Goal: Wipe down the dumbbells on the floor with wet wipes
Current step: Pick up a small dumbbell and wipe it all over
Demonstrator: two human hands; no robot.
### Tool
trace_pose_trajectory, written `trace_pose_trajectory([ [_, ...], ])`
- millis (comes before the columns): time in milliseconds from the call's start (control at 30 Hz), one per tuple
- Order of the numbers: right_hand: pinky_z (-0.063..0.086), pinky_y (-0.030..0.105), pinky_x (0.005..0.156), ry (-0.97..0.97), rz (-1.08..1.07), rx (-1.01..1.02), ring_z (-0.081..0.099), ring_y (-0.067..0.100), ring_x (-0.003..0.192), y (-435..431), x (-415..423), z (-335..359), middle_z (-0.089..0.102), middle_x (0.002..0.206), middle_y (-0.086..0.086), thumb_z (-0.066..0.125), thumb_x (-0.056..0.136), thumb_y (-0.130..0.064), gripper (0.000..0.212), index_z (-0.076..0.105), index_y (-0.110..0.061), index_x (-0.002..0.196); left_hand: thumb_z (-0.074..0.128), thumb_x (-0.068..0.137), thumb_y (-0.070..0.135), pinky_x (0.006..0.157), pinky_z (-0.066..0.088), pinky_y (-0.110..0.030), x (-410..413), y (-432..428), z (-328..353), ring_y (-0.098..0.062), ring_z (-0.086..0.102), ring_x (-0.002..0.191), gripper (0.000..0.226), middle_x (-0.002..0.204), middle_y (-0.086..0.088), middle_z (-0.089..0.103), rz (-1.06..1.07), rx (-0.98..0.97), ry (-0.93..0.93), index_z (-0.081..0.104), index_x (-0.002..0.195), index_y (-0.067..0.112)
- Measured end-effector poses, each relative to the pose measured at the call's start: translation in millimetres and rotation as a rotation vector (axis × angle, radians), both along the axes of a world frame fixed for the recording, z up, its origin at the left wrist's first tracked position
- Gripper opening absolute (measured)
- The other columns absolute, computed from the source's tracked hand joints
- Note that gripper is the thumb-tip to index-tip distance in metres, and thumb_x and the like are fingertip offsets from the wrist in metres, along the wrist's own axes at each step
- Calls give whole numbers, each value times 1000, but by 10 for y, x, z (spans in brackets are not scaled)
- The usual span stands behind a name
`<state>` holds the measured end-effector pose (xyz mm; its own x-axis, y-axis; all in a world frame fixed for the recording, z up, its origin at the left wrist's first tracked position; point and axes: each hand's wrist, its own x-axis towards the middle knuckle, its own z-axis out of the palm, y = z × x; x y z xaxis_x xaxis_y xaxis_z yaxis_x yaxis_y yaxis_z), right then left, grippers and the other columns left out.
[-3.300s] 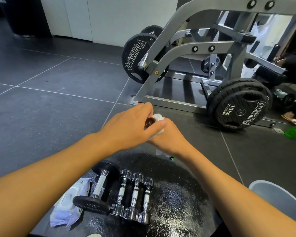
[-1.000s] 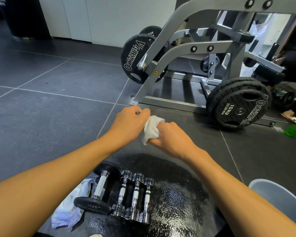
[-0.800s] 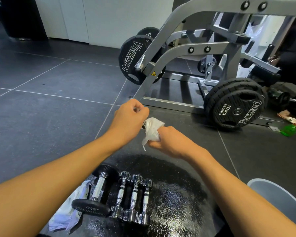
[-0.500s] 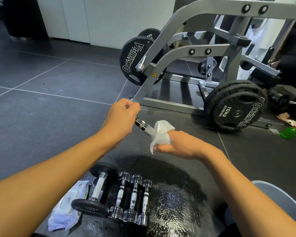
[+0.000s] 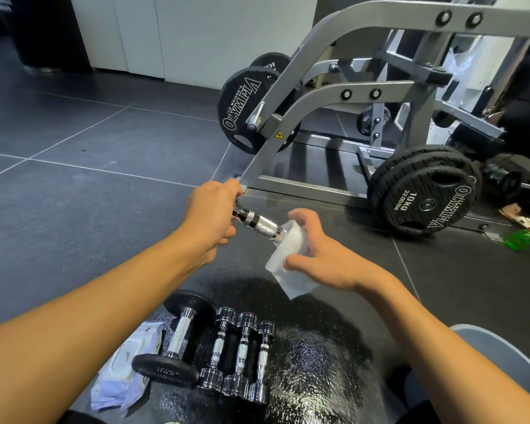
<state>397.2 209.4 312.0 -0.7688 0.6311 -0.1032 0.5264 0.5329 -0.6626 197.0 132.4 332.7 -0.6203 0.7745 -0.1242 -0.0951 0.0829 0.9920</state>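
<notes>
My left hand (image 5: 210,214) grips one end of a small chrome dumbbell (image 5: 257,222) held up above the floor. My right hand (image 5: 317,255) holds a white wet wipe (image 5: 285,258) wrapped round the dumbbell's other end, which is hidden by the wipe. On the black mat below lie three small chrome dumbbells (image 5: 240,356) side by side and a larger black-headed dumbbell (image 5: 178,341) to their left. A pack of wet wipes (image 5: 126,371) lies left of the black dumbbell.
A grey weight machine frame (image 5: 334,96) stands just ahead, loaded with black weight plates (image 5: 426,203). A grey bin rim (image 5: 487,356) sits at the lower right. Green and orange litter (image 5: 517,238) lies at the far right. Dark floor tiles (image 5: 74,179) stretch to the left.
The hands have drawn apart: the wipe slid from the dumbbell's middle to its right end, baring the knurled handle. My right hand's fingers have loosened around the wipe.
</notes>
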Motion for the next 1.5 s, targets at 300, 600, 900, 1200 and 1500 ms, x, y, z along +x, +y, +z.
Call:
trace_pose_trajectory([
  [300, 42, 11, 63, 655, -502, 103, 49, 5, 80, -61, -274, -49, 45, 97, -8, 56, 103, -26, 26, 31, -19, 108, 54, 88, 22, 42, 13, -19, 16, -27, 17, -13, 18, 42, 7, 56, -1, 27, 21, 11, -222, 49, 85, 17],
  [600, 34, 27, 57, 615, -714, -213, 46, 23, 71, -85, -443, -23, 54, 74, 2, 47, 81, -18, 14, 50, -18, 67, 53, 95, 18, 41, 18, -21, 120, -51, 87, -14, 23, 42, 16, 59, 0, 32, 1, 189, -22, 45, 81, 16],
  [900, 45, 30, 57, 824, -698, -675, 60, 30, 68, 12, -318, 162, 65, 76, 12, 56, 85, -7, 12, 67, -7, 82, 50, 96, 16, 41, 20, -22, 156, -61, 99, -15, 25, 46, 12, 54, 4, 33, -89, 230, 94, 48, 84, 13],
  [1200, 46, 25, 60, 1413, -690, -1001, 57, 15, 62, 101, -368, 419, 66, 82, 11, 59, 97, -31, 30, 62, -6, 114, 46, 98, 32, 37, 14, -17, 472, -50, -10, -10, 22, 35, 26, 53, 0, 33, -174, -38, -635, 38, 79, 15],
  [1500, 50, 25, 59, 1365, -782, -1068, 57, 16, 57, 142, -364, 411, 66, 66, 10, 69, 94, -45, 38, 51, -12, 102, 50, 102, 46, 47, 24, -27, 714, -18, -94, -18, 39, 48, 33, 69, -5, 48, -429, 53, -437, 45, 106, 14],
])
